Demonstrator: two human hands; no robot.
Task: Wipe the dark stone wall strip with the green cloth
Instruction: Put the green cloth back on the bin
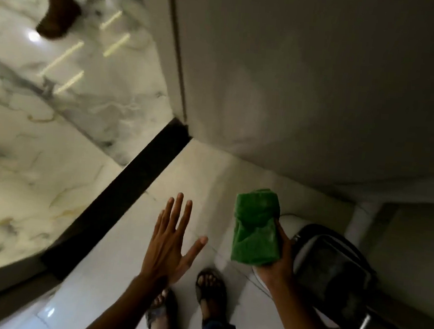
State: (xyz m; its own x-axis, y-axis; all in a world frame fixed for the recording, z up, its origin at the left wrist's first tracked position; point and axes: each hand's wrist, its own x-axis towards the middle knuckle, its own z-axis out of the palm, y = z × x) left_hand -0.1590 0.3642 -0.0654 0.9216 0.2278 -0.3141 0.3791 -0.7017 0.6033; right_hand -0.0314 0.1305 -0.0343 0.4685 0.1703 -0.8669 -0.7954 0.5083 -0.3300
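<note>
Holding a folded green cloth (256, 231), right hand (279, 260) grips it from below, thumb along the right edge, fingers hidden behind the fabric. Cloth is in the air, right of centre, well apart from the dark stone wall strip (119, 198), not touching it. Left hand (171, 241) is empty, palm flat, fingers spread and pointing up; it sits between strip and cloth, just beside the strip's right edge. Can't tell if it touches the pale surface behind it. Strip runs diagonally from upper centre to lower left, with glossy white veined marble panel (31, 129) on its left and plain cream wall (308, 80) above right. Two sandalled feet (208, 291) show below the hands on pale floor. Dark rounded bin-like object (332, 269) sits lower right, blurred.
</note>
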